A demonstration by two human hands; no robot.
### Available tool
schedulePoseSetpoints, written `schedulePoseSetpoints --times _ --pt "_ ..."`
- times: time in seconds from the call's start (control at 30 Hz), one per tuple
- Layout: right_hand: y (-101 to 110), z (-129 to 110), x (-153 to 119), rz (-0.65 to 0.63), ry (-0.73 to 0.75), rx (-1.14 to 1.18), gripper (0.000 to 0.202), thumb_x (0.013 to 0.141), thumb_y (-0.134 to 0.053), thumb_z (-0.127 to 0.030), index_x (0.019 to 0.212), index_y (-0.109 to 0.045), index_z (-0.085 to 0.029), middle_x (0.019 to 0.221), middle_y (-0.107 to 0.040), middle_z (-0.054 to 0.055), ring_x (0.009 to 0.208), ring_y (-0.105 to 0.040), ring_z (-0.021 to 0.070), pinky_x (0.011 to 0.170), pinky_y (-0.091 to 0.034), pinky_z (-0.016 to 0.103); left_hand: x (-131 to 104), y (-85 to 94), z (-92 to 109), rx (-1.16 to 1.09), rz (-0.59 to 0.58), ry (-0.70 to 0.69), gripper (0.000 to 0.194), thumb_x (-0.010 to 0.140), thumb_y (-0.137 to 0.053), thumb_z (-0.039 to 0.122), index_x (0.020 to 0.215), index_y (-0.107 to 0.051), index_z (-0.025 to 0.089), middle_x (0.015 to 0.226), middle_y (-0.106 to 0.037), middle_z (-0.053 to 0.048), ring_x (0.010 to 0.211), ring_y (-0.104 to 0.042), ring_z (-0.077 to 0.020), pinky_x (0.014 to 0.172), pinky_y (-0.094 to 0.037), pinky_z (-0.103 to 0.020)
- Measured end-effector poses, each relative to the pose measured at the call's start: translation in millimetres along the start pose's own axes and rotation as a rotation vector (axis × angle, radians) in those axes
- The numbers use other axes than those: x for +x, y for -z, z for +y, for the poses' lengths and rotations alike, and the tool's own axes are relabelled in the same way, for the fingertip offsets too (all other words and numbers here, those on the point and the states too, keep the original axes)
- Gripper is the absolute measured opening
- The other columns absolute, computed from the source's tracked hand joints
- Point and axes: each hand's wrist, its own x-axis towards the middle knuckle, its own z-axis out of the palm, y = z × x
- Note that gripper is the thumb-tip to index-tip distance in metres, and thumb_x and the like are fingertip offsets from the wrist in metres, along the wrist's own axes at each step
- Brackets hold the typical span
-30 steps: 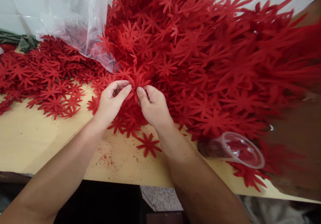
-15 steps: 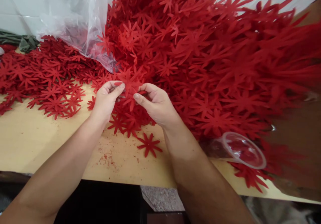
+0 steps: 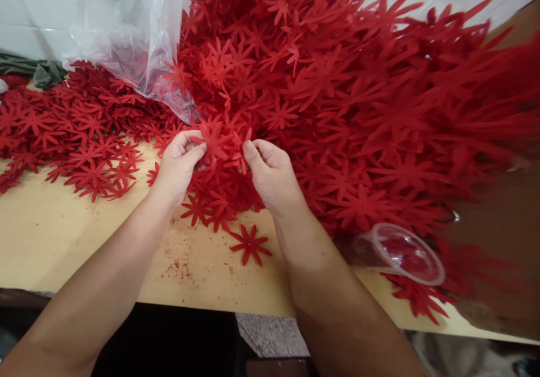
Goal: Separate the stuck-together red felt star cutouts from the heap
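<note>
My left hand (image 3: 179, 163) pinches the edge of a red flower-shaped cutout (image 3: 216, 143) with long narrow petals, between thumb and fingers. Close by on the right, my right hand (image 3: 273, 171) has thumb and fingertips closed on a second red cutout (image 3: 242, 151), turned partly edge-on. Whether the two pieces still touch, I cannot tell. Both are held in front of a big heap of the same red cutouts (image 3: 324, 73). One single red cutout (image 3: 250, 245) lies flat on the table below my hands.
A lower pile of darker red cutouts (image 3: 88, 124) spreads to the left, under a clear plastic bag (image 3: 139, 45). A transparent plastic cup (image 3: 379, 247) lies on its side at the right. Red crumbs dot the wooden table (image 3: 84, 242). Dark green material (image 3: 46, 72) lies at the far left.
My right hand has moved a little to the right, away from my left. The red pieces between them have spread apart, one now with each hand. My left hand has barely moved.
</note>
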Motion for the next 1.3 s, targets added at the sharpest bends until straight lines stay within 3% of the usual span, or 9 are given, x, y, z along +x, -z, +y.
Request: schedulePoseSetpoints --times 0.3,0.43,0.53,0.67,0.77,0.87,1.07,1.23,1.3 --pt "-3 5 0 0.008 -0.017 0.029 0.041 0.057 -0.075 -0.050 0.067 -0.049 -0.020 0.064 -0.051 -0.005 0.058 -0.045 0.0073 0.056 -0.038 0.024 -3 -1.4 -1 0.048 -0.076 0.025 0.017 0.056 -0.042 0.002 0.061 -0.048 0.018 0.053 -0.047 0.004 0.049 -0.044 -0.0056 0.048 -0.034 -0.019" --pt "-4 1 -2 0.002 -0.004 0.019 0.038 0.059 -0.076 -0.044 0.066 -0.049 -0.019 0.063 -0.050 -0.005 0.057 -0.043 0.0064 0.055 -0.038 0.023 -5 -0.9 1 -0.013 -0.161 0.065 0.014 0.064 -0.039 0.008 0.060 -0.047 0.018 0.044 -0.037 0.005 0.039 -0.032 -0.0052 0.042 -0.026 -0.020" --pt "-5 -3 -3 -0.007 -0.007 0.034 0.037 0.059 -0.076 -0.042 0.065 -0.048 -0.019 0.061 -0.049 -0.006 0.056 -0.042 0.0060 0.054 -0.038 0.022 -6 -2.6 1 -0.012 -0.118 0.076 0.015 0.074 -0.044 0.017 0.060 -0.043 0.019 0.044 -0.030 0.007 0.037 -0.024 -0.0038 0.040 -0.019 -0.020" --pt "-7 -7 -4 -0.011 -0.015 0.094 0.040 0.054 -0.079 -0.044 0.066 -0.050 -0.020 0.064 -0.052 -0.005 0.059 -0.046 0.0069 0.057 -0.042 0.023 -9 -7.0 2 0.112 -0.107 0.050 0.026 0.076 -0.061 0.031 0.060 -0.045 0.019 0.047 -0.037 0.008 0.040 -0.031 -0.0030 0.042 -0.026 -0.020" --pt "-8 -7 -4 0.015 0.006 0.107 0.041 0.051 -0.081 -0.045 0.067 -0.052 -0.021 0.067 -0.054 -0.004 0.061 -0.050 0.0080 0.058 -0.044 0.024 -11 -8.8 3 0.125 -0.135 0.038 0.014 0.073 -0.067 0.024 0.070 -0.055 0.017 0.056 -0.053 0.007 0.045 -0.042 -0.0023 0.048 -0.034 -0.018" --pt "-7 -4 -3 0.032 0.033 0.102 0.039 0.055 -0.078 -0.048 0.069 -0.051 -0.022 0.071 -0.055 -0.003 0.064 -0.052 0.0094 0.059 -0.046 0.025 -10 -8.2 2 0.090 -0.159 0.034 0.014 0.071 -0.070 0.021 0.078 -0.058 0.017 0.065 -0.062 0.005 0.052 -0.052 -0.0033 0.055 -0.041 -0.019" --pt "-6 0 -4 -0.031 -0.012 0.166 0.034 0.065 -0.070 -0.047 0.076 -0.048 -0.024 0.071 -0.052 -0.004 0.062 -0.050 0.0087 0.061 -0.047 0.025 -6 -4.3 0 0.045 -0.134 -0.008 0.019 0.065 -0.073 0.020 0.070 -0.055 0.017 0.061 -0.060 0.008 0.049 -0.052 -0.0014 0.049 -0.040 -0.015" --pt "2 -6 -1 0.057 -0.065 0.252 0.024 0.073 -0.062 -0.040 0.076 -0.043 -0.025 0.073 -0.050 -0.003 0.061 -0.049 0.0087 0.053 -0.042 0.022 2 4.6 5 -0.006 -0.028 0.012 0.019 0.065 -0.073 0.021 0.067 -0.054 0.017 0.054 -0.056 0.009 0.043 -0.047 -0.0008 0.043 -0.037 -0.014" --pt "6 -6 1 0.088 -0.057 0.247 0.024 0.074 -0.061 -0.040 0.076 -0.043 -0.025 0.075 -0.052 -0.002 0.064 -0.052 0.0098 0.053 -0.043 0.023 2 6.0 8 0.009 -0.051 0.036 0.020 0.065 -0.074 0.023 0.068 -0.055 0.018 0.054 -0.056 0.009 0.041 -0.047 -0.0008 0.040 -0.035 -0.014"
